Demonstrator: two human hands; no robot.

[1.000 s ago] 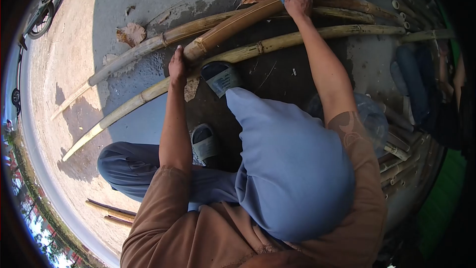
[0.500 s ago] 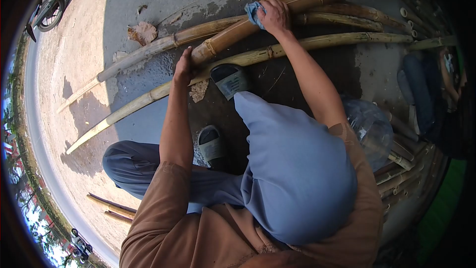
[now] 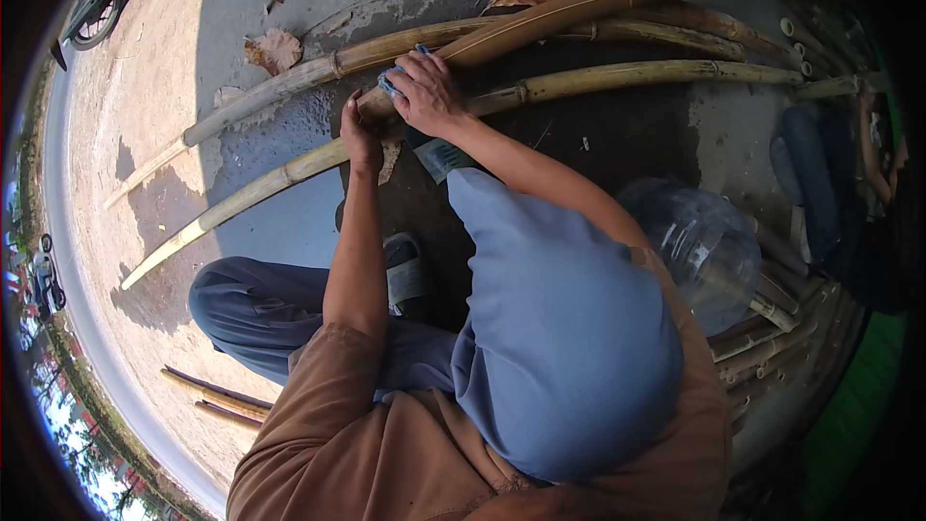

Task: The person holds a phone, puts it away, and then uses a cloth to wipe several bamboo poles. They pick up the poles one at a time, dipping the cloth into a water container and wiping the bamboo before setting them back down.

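A thick brown bamboo pole (image 3: pixel 569 14) slants across the ground in front of me, its near end raised over two other poles. My left hand (image 3: pixel 361 138) is closed around that near end, thumb up, its other fingers mostly hidden. Just beside it, my right hand (image 3: pixel 427 95) presses a crumpled blue cloth (image 3: pixel 388 80) onto the pole, fingers bent over the top. A greyish bamboo pole (image 3: pixel 280 85) runs behind the thick one. A greenish bamboo pole (image 3: pixel 627 80) lies closer to my feet and passes under the held end.
A large clear plastic bottle (image 3: pixel 709 251) stands at my right, by stacked bamboo pieces (image 3: pixel 772 352). Dry leaves (image 3: pixel 274 51) lie beyond the poles. My sandal (image 3: pixel 405 270) is on the wet floor. Another person's leg (image 3: pixel 815 178) shows at far right. Motorbikes (image 3: pixel 96 14) appear at left.
My right hand has slid the blue cloth down the thick pole towards my left hand. The left hand stays at the pole's end. A motorbike on the road has moved up the view.
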